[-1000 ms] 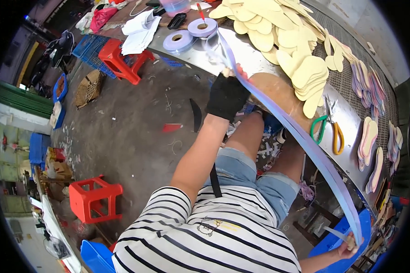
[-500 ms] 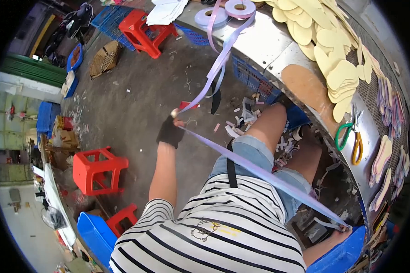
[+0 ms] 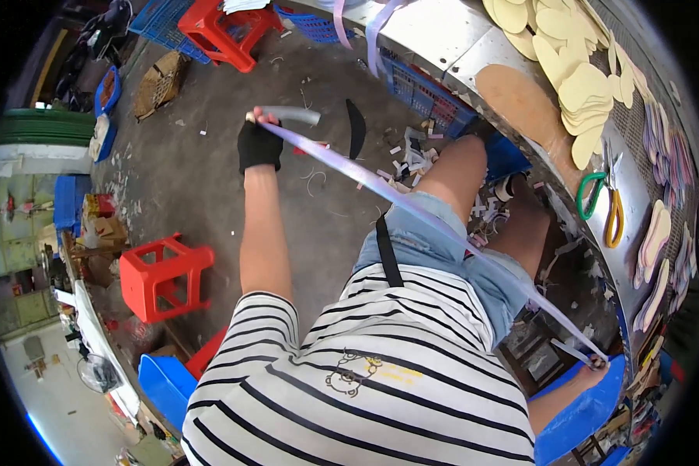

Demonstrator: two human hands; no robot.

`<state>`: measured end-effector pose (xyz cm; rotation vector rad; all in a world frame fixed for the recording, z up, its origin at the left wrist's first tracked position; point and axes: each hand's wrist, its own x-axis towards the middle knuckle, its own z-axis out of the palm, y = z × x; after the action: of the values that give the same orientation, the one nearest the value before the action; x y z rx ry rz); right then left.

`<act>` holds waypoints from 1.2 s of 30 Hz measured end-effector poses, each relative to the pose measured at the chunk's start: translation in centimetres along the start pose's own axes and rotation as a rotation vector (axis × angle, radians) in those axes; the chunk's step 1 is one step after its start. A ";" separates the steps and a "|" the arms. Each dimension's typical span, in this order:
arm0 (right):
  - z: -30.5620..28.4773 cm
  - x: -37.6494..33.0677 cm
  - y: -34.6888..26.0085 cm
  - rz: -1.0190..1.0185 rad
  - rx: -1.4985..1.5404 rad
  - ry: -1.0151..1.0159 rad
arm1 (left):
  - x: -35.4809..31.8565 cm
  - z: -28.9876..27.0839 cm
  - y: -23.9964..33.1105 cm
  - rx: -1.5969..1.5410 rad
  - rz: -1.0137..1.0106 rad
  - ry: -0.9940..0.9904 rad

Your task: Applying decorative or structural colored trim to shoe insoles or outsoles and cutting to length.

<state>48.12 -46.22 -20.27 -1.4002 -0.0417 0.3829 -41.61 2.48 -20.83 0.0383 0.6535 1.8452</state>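
Observation:
A long shiny lilac ribbon (image 3: 412, 210) runs taut in a diagonal across my lap, from one hand to the other. At the upper left, my left hand (image 3: 260, 144), in a black fingerless glove, pinches one end. A short blurred tail of pale ribbon sticks out beside those fingers. Low on the right, above a blue plastic tub (image 3: 579, 419), my right hand (image 3: 592, 374) is closed on the other end, with a short loose piece projecting next to it. More lilac ribbon (image 3: 374, 39) hangs over the table's edge at the top, apart from my left hand.
On the metal-topped table (image 3: 450, 46) at the right lie cream insole shapes (image 3: 582, 85), a brown board (image 3: 520, 109), and scissors (image 3: 602, 198) with green and orange handles. Red stools (image 3: 163, 276), blue crates (image 3: 423, 93) and a wicker basket (image 3: 159, 84) stand around. Scraps litter the floor.
My left hand has moved up and left, stretching the ribbon longer. The ribbon from the rolls no longer reaches it. The view has shifted, leaving the rolls out of sight.

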 end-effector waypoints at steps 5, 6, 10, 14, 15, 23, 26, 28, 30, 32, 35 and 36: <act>0.2 -2.1 -0.8 0.219 -1.544 -0.299 | -1.4 7.8 -4.8 -0.018 -0.353 -0.396; -0.5 -2.5 -0.5 0.176 -1.704 -0.221 | -3.0 9.8 -6.0 0.021 -0.411 -0.498; 20.2 -13.3 -2.9 0.001 -1.058 -0.665 | -12.6 16.8 -6.1 0.318 -0.378 -0.609; 40.4 -27.3 -4.5 -0.086 -0.792 -1.319 | -16.7 20.2 -9.0 0.825 -0.449 -0.814; 43.4 -28.9 -3.1 -0.088 -0.693 -1.449 | -18.0 21.6 -9.7 0.920 -0.469 -0.802; 54.3 -34.1 -0.6 0.298 -0.113 -1.489 | -20.0 20.9 -13.7 1.278 0.027 -0.955; 54.1 -34.2 -1.1 0.245 -0.060 -1.438 | -19.0 20.1 -14.3 1.256 -0.056 -0.869; 53.4 -33.1 -0.1 -0.030 -0.153 -1.515 | -18.4 20.6 -14.9 1.161 -0.111 -0.981; 53.0 -32.6 0.1 -0.183 -0.202 -1.552 | -18.6 21.1 -15.8 1.119 -0.139 -0.877; 52.6 -32.5 -1.6 -0.329 -0.397 -1.715 | -18.4 22.2 -16.1 0.993 -0.342 -0.778; 52.0 -31.7 -1.1 -0.236 -0.430 -1.610 | -18.7 22.2 -16.4 1.005 -0.262 -0.804; 51.8 -31.5 -1.2 -0.241 -0.402 -1.479 | -19.2 22.2 -16.7 1.050 -0.155 -0.852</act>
<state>5.74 -6.12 -3.69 -1.1853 -1.5369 1.1698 -12.53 -1.50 -4.18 1.3299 0.8760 0.9942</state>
